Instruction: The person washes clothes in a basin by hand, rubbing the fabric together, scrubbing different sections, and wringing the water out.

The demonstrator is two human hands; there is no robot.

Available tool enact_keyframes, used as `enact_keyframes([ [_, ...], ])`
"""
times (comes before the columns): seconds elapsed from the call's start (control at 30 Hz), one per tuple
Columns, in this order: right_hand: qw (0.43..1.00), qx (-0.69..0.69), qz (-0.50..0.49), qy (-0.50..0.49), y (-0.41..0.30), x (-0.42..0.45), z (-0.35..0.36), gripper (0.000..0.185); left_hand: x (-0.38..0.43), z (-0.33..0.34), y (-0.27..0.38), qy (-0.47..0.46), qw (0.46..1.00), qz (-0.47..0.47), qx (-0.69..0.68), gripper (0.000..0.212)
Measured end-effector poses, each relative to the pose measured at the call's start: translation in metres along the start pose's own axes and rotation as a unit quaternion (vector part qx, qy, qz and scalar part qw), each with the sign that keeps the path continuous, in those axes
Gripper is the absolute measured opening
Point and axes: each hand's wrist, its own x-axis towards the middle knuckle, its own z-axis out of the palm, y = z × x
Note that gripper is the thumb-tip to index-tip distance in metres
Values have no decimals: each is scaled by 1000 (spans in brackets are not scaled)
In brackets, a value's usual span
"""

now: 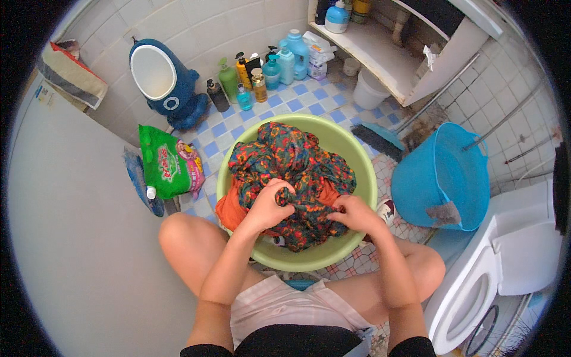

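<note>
A dark cloth with a red, orange and blue floral print [290,156] lies bunched in a round light-green plastic basin [366,167] between my knees. My left hand [271,206] has thumb and fingers curled around a gathered bit of this cloth, near the middle of the heap. Toward the right side, my right hand [354,212] pinches another part between thumb and fingers. Orange fabric [232,209] shows under the print and hangs at the basin's left rim. What lies beneath the heap is mostly hidden.
A green detergent pouch [167,163] stands at left, near a blue child's urinal [185,100] on the wall. Several pump bottles [272,71] line the back wall. At right are a broom [379,138], a tall blue bucket [419,183] and a white toilet [473,290].
</note>
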Motion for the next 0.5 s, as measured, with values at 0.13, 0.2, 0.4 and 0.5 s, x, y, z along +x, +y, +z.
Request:
enact_keyframes([
  [0.13, 977, 206, -17, 57, -5, -7, -24, 24, 1, -3, 8, -1, 999, -32, -19, 32],
  [0.2, 969, 232, 14, 83, -21, -17, -38, 23, 3, -3, 13, -49, 994, -90, -48, 32],
  [0.4, 935, 307, -42, 174, -15, -9, -32, 35, 6, 0, 23, -21, 999, -20, -37, 34],
  [0.5, 984, 156, 85, -6, 5, -2, -31, 32, 7, -1, 24, -41, 994, -94, -41, 31],
])
